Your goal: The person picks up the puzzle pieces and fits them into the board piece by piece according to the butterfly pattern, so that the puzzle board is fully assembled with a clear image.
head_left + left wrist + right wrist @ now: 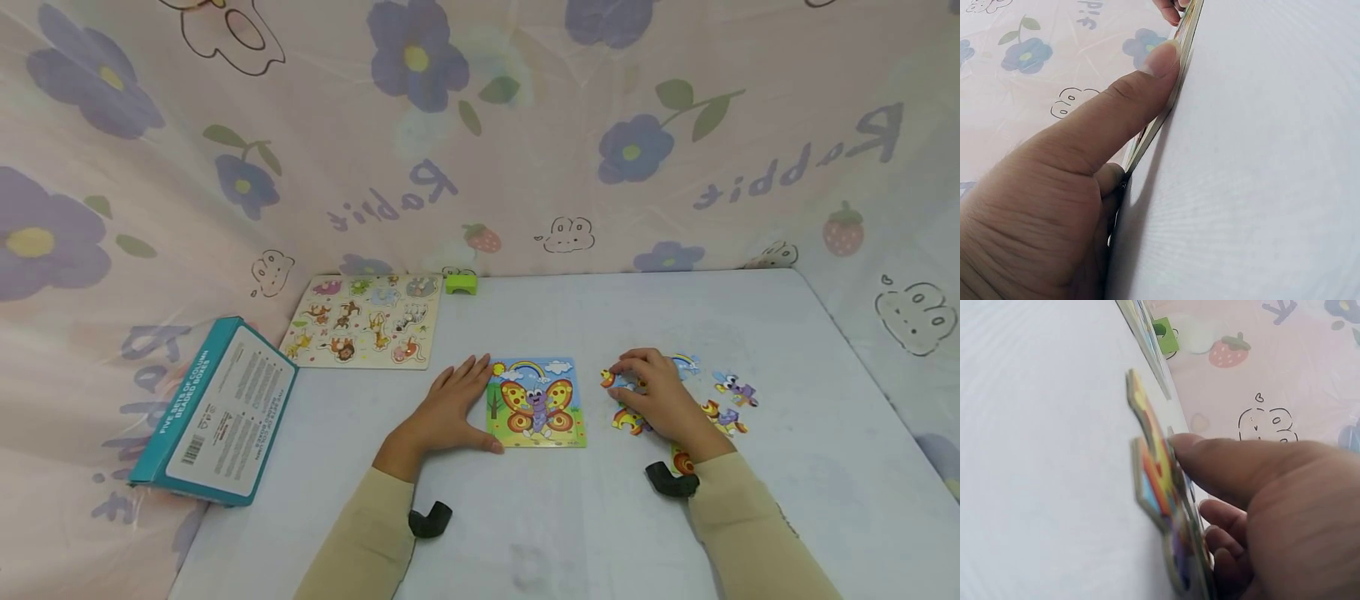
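Note:
A square butterfly puzzle [536, 403] lies flat at the middle of the table. My left hand [450, 410] rests at its left side, fingers spread and straight, with the thumb [1147, 81] along the near edge by the corner. To the right, several loose jigsaw pieces are scattered. Over them is my right hand [660, 396], its thumb and forefinger curled about a colourful puzzle piece [607, 379] and pinching it close to the tabletop. A yellow and red piece [627, 422] sits just below that thumb. The palm and sleeve partly cover other pieces.
Beyond the right hand lie more pieces, including a purple and blue one [738, 388]. An animal puzzle board [367, 322] lies at the back left, beside a small green block [461, 285]. A teal box [225, 412] stands at the left edge. A printed curtain [525, 142] hangs behind the table.

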